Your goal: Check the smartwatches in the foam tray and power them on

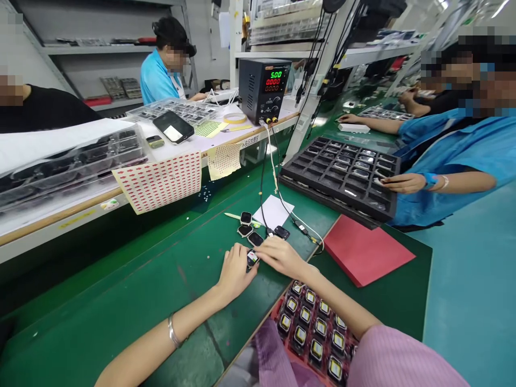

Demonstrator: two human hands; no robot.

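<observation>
Between my two hands is a small smartwatch body (252, 259) with a bright, coloured screen. The fingers of my left hand (235, 273) close around its left side. From the right, my right hand (283, 256) reaches across with its fingertips pressed at the watch's upper right edge. Just beyond my fingers lie several dark-screened watch bodies (244, 231) with pale frames. A small black device (281, 232) rests beside a cable plug, close behind my right hand. Under my right forearm, a red tray (278, 310) holds rows of square watch parts.
A power supply (258, 88) with lit digits stands on the raised shelf, its cables (275, 166) hanging to the green bench (161, 301). White paper (278, 207) and a red sheet (366, 252) lie there. At right, a co-worker's hand (405, 183) touches a black compartment tray (306, 185).
</observation>
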